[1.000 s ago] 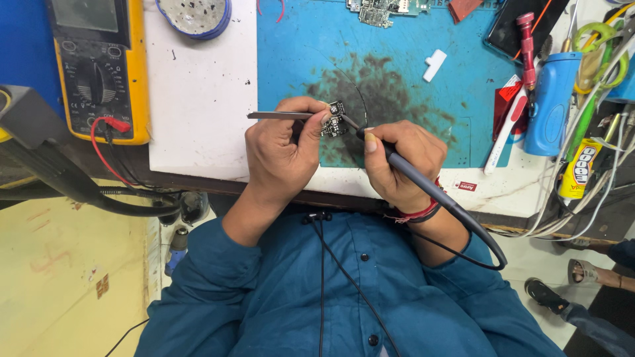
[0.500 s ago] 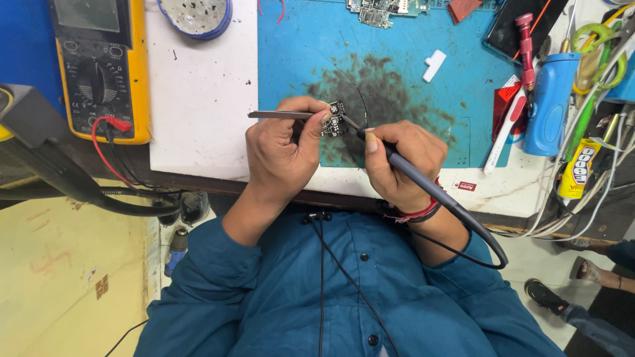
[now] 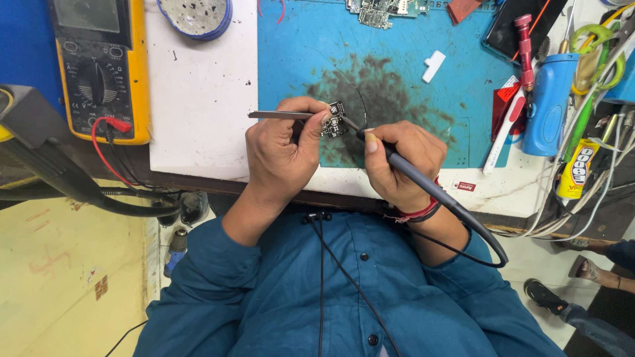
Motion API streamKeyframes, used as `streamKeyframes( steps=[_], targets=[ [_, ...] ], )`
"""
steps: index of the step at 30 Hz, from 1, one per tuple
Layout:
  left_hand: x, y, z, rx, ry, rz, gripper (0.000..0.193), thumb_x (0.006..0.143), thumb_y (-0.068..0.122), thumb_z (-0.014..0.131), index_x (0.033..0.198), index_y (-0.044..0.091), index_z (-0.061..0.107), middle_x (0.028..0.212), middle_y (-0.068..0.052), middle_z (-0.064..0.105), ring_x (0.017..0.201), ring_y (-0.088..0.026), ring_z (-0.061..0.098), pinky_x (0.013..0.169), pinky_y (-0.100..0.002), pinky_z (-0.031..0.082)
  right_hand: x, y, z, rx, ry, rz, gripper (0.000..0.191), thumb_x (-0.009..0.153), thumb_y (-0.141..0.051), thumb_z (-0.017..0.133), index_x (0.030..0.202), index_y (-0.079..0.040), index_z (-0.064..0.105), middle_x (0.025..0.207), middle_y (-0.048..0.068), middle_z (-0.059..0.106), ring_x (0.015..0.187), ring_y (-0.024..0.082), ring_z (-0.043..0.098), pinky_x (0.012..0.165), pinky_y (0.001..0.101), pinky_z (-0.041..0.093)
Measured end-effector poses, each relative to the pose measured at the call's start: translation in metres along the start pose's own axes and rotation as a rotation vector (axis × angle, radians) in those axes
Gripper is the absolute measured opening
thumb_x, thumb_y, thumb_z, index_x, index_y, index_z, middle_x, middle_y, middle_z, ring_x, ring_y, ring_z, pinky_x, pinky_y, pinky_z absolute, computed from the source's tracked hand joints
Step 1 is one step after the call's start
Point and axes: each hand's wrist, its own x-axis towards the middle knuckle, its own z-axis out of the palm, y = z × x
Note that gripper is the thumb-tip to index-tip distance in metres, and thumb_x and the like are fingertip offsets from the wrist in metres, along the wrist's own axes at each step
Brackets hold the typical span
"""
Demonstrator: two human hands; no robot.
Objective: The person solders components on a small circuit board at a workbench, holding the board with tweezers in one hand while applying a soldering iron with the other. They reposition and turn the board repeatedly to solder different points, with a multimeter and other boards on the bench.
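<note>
My left hand (image 3: 286, 149) grips metal tweezers (image 3: 278, 115) that point left, and its fingertips pinch a small dark circuit board (image 3: 335, 120). My right hand (image 3: 400, 160) holds a grey soldering iron (image 3: 423, 186) like a pen. The iron's tip touches the small board's right side. Its cable (image 3: 486, 246) loops down past my right wrist. Both hands hover over the scorched dark patch of a blue work mat (image 3: 410, 59).
A yellow multimeter (image 3: 99, 69) with red and black leads lies at the left. A round tin (image 3: 195, 16) sits at the top, beside a white sheet (image 3: 198, 99). A green circuit board (image 3: 383, 10) lies at the mat's far edge. Tools, a blue bottle (image 3: 549, 102) and tubes crowd the right.
</note>
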Motion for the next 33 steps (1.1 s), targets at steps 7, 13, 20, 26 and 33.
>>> streamKeyframes(
  steps=[7, 13, 20, 26, 33],
  targets=[
    [0.0001, 0.0007, -0.0005, 0.004, 0.002, 0.002, 0.007, 0.104, 0.008, 0.072, 0.107, 0.002, 0.069, 0.089, -0.006, 0.076, 0.072, -0.008, 0.070, 0.061, -0.022, 0.053, 0.0004, 0.0000, 0.0000, -0.002, -0.003, -0.009, 0.008, 0.098, -0.005, 0.071, 0.092, -0.002, 0.066, 0.075, 0.009, 0.064, 0.064, 0.023, 0.062, 0.060, 0.0347, 0.045],
    [-0.0001, 0.0013, -0.0003, 0.001, 0.005, -0.001, 0.007, 0.104, 0.008, 0.072, 0.107, 0.002, 0.069, 0.090, -0.006, 0.076, 0.073, -0.008, 0.071, 0.062, -0.023, 0.054, -0.0001, 0.0000, -0.0004, -0.006, 0.002, 0.001, 0.009, 0.099, -0.006, 0.071, 0.092, -0.002, 0.066, 0.075, 0.009, 0.064, 0.064, 0.023, 0.062, 0.060, 0.0349, 0.044],
    [-0.0006, 0.0006, 0.0000, 0.000, 0.007, -0.006, 0.007, 0.104, 0.008, 0.072, 0.106, 0.002, 0.069, 0.089, -0.006, 0.076, 0.072, -0.008, 0.071, 0.062, -0.022, 0.053, -0.0002, -0.0002, -0.0005, -0.003, 0.000, 0.002, 0.008, 0.099, -0.005, 0.071, 0.093, -0.002, 0.066, 0.077, 0.009, 0.065, 0.065, 0.023, 0.063, 0.058, 0.0328, 0.045],
    [-0.0001, -0.0003, -0.0005, -0.004, 0.002, -0.003, 0.007, 0.104, 0.008, 0.072, 0.106, 0.002, 0.070, 0.088, -0.006, 0.076, 0.071, -0.008, 0.071, 0.061, -0.022, 0.053, 0.0000, -0.0007, 0.0000, -0.009, 0.000, 0.012, 0.008, 0.098, -0.005, 0.071, 0.092, -0.002, 0.066, 0.075, 0.009, 0.064, 0.064, 0.023, 0.062, 0.057, 0.0332, 0.044],
    [-0.0003, 0.0002, -0.0002, -0.005, 0.004, -0.005, 0.007, 0.104, 0.008, 0.072, 0.106, 0.002, 0.070, 0.089, -0.006, 0.076, 0.071, -0.008, 0.070, 0.061, -0.022, 0.053, -0.0001, -0.0002, -0.0004, -0.004, 0.004, 0.005, 0.009, 0.099, -0.006, 0.070, 0.093, -0.002, 0.065, 0.077, 0.009, 0.065, 0.064, 0.023, 0.062, 0.058, 0.0331, 0.044]
  ],
)
